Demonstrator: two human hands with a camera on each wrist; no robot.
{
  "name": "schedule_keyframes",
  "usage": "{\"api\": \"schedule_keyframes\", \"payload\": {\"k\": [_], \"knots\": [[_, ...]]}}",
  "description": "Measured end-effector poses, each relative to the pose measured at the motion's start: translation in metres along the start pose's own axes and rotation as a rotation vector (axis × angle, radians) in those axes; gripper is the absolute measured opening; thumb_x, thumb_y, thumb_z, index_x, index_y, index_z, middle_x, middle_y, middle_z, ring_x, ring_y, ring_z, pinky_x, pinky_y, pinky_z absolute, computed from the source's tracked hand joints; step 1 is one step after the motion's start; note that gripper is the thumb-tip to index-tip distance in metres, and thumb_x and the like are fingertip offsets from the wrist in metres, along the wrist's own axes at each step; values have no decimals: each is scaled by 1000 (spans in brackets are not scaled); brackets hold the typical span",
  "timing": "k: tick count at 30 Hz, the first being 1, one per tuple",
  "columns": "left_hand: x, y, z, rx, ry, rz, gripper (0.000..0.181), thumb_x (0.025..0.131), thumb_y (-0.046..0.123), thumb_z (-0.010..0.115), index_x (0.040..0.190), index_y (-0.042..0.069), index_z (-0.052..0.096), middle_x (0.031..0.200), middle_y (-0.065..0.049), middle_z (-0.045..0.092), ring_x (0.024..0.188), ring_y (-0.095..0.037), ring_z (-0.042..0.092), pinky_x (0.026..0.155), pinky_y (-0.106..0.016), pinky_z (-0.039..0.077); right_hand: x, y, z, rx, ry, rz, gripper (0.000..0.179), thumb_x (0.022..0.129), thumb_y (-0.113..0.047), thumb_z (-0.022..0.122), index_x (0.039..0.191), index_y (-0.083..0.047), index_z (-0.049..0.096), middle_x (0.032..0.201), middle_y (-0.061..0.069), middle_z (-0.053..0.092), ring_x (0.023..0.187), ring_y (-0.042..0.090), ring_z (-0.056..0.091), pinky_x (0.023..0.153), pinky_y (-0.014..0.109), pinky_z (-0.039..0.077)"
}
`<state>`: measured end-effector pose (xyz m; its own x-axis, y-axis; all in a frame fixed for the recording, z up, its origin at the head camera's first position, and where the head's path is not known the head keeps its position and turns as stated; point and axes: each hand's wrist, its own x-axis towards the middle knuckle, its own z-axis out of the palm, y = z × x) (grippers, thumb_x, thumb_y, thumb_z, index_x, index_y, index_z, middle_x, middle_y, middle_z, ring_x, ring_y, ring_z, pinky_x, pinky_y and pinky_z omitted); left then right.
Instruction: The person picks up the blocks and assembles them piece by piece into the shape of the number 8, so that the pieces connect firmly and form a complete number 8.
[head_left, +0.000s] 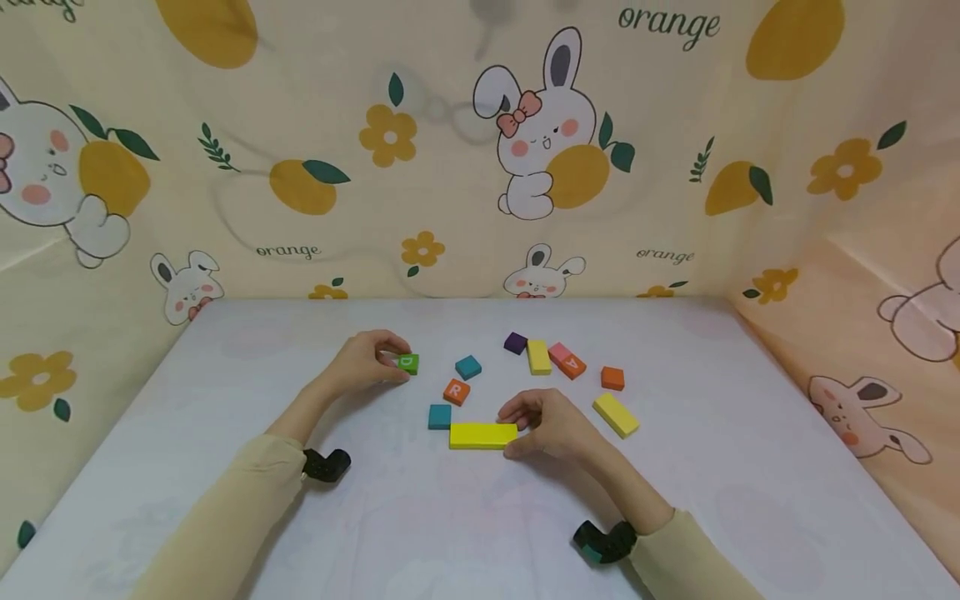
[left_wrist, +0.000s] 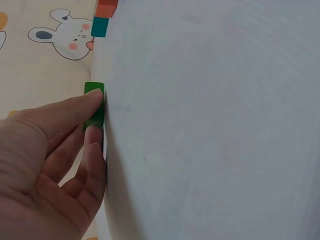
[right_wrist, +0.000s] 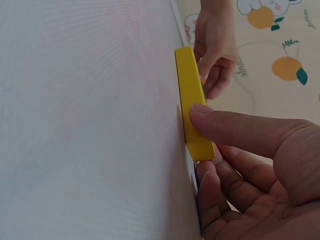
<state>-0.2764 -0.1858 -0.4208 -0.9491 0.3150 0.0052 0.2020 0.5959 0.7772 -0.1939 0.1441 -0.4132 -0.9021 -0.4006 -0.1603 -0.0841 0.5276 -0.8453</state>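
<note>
My left hand (head_left: 367,360) pinches a small green block (head_left: 408,364) marked with a white D, thumb on the near side. In the left wrist view the green block (left_wrist: 94,105) sits between thumb and fingers, low at the white tabletop. A long yellow block (head_left: 480,436) lies flat nearer to me, and my right hand (head_left: 553,425) holds its right end. The right wrist view has the thumb against the side of the yellow block (right_wrist: 190,90), with fingertips at its end. A teal block (head_left: 440,417) lies at the yellow block's left corner.
Behind them lie an orange R block (head_left: 457,392), another teal block (head_left: 468,367) and a purple block (head_left: 515,342). Farther right are two shorter yellow blocks (head_left: 616,415), a pink block (head_left: 558,352), an orange A block (head_left: 573,366) and another orange block (head_left: 612,378). Printed cloth (head_left: 450,192) surrounds the table.
</note>
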Motion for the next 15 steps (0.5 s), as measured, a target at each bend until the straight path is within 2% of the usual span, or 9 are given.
{"api": "schedule_keyframes", "payload": {"k": [5,9,13,15], "knots": [[1,1,3,25,11,-9,40,78,13,85,113,7,67,111,-7,68,85,-19,65,79,-36,52,-1,1,-1,3,1,-5,36,72,-8,89,104,-10,71,91,1,65,87,23,57,80,34,49],[-6,4,2,40,31,-18,41,77,16,86,112,8,67,107,-5,68,88,-20,62,77,-35,52,-1,1,-1,10,-3,-11,37,72,-8,89,104,-9,71,91,2,65,86,23,57,80,34,49],[-25,18,1,9,57,1,41,76,21,87,111,12,67,104,-1,67,92,-21,59,72,-36,52,-1,2,-1,12,-5,-12,37,71,-7,89,104,-9,71,91,2,65,86,23,57,80,34,49],[-38,28,3,-14,62,37,41,75,22,87,111,14,67,103,1,66,94,-21,59,73,-35,53,-1,2,-1,12,-5,-14,37,71,-7,89,104,-9,71,91,2,65,86,23,57,80,34,49]]}}
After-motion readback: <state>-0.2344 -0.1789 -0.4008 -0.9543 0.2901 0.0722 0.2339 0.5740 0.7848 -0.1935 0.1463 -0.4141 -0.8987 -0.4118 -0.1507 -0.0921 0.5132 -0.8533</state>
